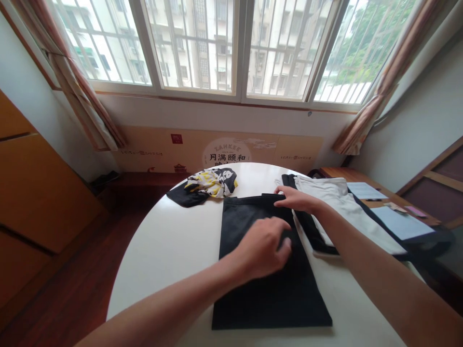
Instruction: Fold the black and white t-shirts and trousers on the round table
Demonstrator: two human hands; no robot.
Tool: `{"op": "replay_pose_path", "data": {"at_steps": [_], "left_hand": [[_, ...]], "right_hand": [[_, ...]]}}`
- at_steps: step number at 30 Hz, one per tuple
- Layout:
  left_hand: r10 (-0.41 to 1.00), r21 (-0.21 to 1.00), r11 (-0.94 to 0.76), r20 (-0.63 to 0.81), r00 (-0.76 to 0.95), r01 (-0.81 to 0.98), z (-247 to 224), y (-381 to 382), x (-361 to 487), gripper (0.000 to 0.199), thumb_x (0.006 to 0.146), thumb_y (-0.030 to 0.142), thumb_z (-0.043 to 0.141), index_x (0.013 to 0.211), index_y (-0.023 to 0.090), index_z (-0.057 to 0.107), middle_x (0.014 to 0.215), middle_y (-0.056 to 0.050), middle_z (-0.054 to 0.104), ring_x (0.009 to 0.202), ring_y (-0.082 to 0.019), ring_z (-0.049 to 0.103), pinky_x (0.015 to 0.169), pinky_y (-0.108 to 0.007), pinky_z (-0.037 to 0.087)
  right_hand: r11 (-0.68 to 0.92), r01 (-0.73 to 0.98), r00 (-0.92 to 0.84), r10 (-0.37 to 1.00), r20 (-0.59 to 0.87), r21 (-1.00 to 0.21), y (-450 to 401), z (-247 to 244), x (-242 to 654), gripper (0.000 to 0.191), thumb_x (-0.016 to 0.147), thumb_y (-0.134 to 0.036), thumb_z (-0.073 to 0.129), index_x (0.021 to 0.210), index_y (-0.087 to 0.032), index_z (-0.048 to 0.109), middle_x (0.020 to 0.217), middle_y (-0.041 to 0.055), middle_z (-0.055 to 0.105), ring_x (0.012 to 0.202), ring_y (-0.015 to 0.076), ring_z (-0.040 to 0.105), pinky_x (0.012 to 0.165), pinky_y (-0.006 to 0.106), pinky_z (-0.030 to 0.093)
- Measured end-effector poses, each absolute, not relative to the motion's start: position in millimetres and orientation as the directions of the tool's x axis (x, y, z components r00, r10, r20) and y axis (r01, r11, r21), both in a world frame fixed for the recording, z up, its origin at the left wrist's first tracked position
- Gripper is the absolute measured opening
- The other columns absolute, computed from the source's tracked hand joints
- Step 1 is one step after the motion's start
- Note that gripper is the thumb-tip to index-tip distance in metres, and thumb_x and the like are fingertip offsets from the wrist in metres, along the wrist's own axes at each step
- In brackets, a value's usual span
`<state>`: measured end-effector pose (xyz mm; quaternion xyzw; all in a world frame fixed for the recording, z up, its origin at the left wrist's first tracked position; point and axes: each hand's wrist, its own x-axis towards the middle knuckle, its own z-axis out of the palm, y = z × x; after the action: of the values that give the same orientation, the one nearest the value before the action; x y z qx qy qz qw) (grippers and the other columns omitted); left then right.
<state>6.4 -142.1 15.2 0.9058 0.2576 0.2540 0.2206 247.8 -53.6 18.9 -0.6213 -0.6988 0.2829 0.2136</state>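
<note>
**Left hand and right hand on a folded black garment, no pinch**

Left fingers loosely curled, tips pressed onto the cloth; right fingers open, lying across the top edge. Garment flat on a round white table, with a crumpled yellow-and-black print cloth just beyond and a folded white-and-black garment just to the right.

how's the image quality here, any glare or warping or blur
In the head view, the window is bright and washes out the buildings outside, the wide lens bows the walls and the edge of the white table, the black cloth shows little fold detail, and the left hand looks slightly soft.
</note>
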Motion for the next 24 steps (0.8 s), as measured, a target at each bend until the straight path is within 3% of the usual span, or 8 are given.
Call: {"op": "replay_pose_path", "data": {"at_steps": [3, 6, 9, 11, 14, 16, 20, 24], "left_hand": [[0.908, 0.477, -0.42, 0.222, 0.356, 0.772, 17.9, -91.2, -13.1, 0.045, 0.095, 0.033, 0.055, 0.133, 0.009, 0.056, 0.135, -0.024, 0.063, 0.127, -0.038, 0.06, 0.109, -0.05, 0.046], [0.995, 0.415, -0.097, 0.039, 0.089, 0.905, 13.9, -51.1, -31.5, 0.053, 0.09, 0.04, 0.061, 0.131, 0.006, 0.055, 0.14, -0.031, 0.058, 0.133, -0.047, 0.055, 0.106, -0.056, 0.046], [0.996, 0.606, -0.059, -0.017, 0.087, 0.794, 9.7, -34.2, -41.6, 0.049, 0.082, 0.039, 0.069, 0.121, 0.01, 0.062, 0.128, -0.025, 0.069, 0.122, -0.043, 0.064, 0.098, -0.048, 0.052], [0.981, 0.773, -0.067, -0.063, 0.182, 0.63, 8.1, -31.7, -44.8, 0.033, 0.076, 0.035, 0.073, 0.101, 0.014, 0.069, 0.103, -0.015, 0.077, 0.102, -0.036, 0.071, 0.084, -0.039, 0.056], [0.952, 0.877, 0.006, -0.151, 0.265, 0.48, 8.4, -30.3, -47.8, 0.019, 0.069, 0.034, 0.077, 0.071, 0.018, 0.068, 0.07, -0.007, 0.072, 0.077, -0.03, 0.071, 0.065, -0.033, 0.054], [0.938, 0.902, 0.064, -0.2, 0.282, 0.426, 10.7, -28.9, -48.2, 0.02, 0.066, 0.033, 0.08, 0.066, 0.018, 0.067, 0.067, -0.006, 0.072, 0.07, -0.027, 0.07, 0.061, -0.031, 0.053], [0.929, 0.954, 0.133, -0.215, 0.301, 0.269, 21.8, -33.5, -41.7, 0.02, 0.065, 0.028, 0.083, 0.077, 0.017, 0.071, 0.078, -0.006, 0.077, 0.073, -0.025, 0.072, 0.06, -0.028, 0.055], [0.874, 0.936, 0.333, -0.351, 0.336, 0.111, 42.0, -56.3, -27.4, 0.019, 0.07, 0.025, 0.082, 0.082, 0.016, 0.071, 0.077, -0.005, 0.077, 0.065, -0.019, 0.07, 0.054, -0.023, 0.053]], "right_hand": [[0.032, 0.594, -0.052, 0.999, 0.001, -0.804, -65.0, 21.3, 250.5, 0.043, 0.074, -0.033, 0.077, 0.112, -0.021, 0.061, 0.09, 0.0002, 0.064, 0.082, 0.0194, 0.06, 0.069, 0.028, 0.046], [-0.089, 0.468, 0.087, 0.995, -0.054, -0.879, -73.4, 20.3, 248.8, 0.058, 0.073, -0.036, 0.081, 0.124, -0.022, 0.058, 0.093, 0.0004, 0.063, 0.078, 0.0179, 0.058, 0.063, 0.027, 0.044], [-0.25, 0.468, 0.158, 0.967, -0.198, -0.848, -77.5, 17.9, 245.7, 0.05, 0.072, -0.039, 0.084, 0.113, -0.019, 0.063, 0.09, 0.0034, 0.066, 0.077, 0.019, 0.06, 0.059, 0.027, 0.043], [-0.333, 0.521, 0.226, 0.942, -0.25, -0.786, -79.1, 18.0, 242.6, 0.04, 0.073, -0.041, 0.085, 0.099, -0.017, 0.065, 0.088, 0.0062, 0.068, 0.076, 0.0206, 0.061, 0.056, 0.028, 0.043], [-0.356, 0.511, 0.284, 0.929, -0.238, -0.782, -80.9, 20.3, 235.5, 0.032, 0.076, -0.04, 0.083, 0.091, -0.018, 0.065, 0.087, 0.0084, 0.071, 0.076, 0.0228, 0.064, 0.055, 0.028, 0.045], [-0.322, 0.467, 0.265, 0.939, -0.217, -0.823, -81.7, 21.0, 230.1, 0.024, 0.075, -0.033, 0.082, 0.088, -0.018, 0.067, 0.086, 0.0081, 0.073, 0.08, 0.0239, 0.067, 0.059, 0.028, 0.048], [-0.244, 0.391, 0.215, 0.962, -0.17, -0.887, -86.2, 18.9, 224.7, 0.015, 0.074, -0.02, 0.076, 0.088, -0.016, 0.072, 0.088, 0.0075, 0.078, 0.089, 0.0255, 0.071, 0.07, 0.028, 0.055], [-0.058, 0.213, 0.14, 0.99, -0.028, -0.975, -104.8, 25.7, 237.6, 0.023, 0.075, -0.019, 0.071, 0.098, -0.016, 0.073, 0.1, 0.0057, 0.08, 0.096, 0.0249, 0.074, 0.083, 0.031, 0.058]]}}
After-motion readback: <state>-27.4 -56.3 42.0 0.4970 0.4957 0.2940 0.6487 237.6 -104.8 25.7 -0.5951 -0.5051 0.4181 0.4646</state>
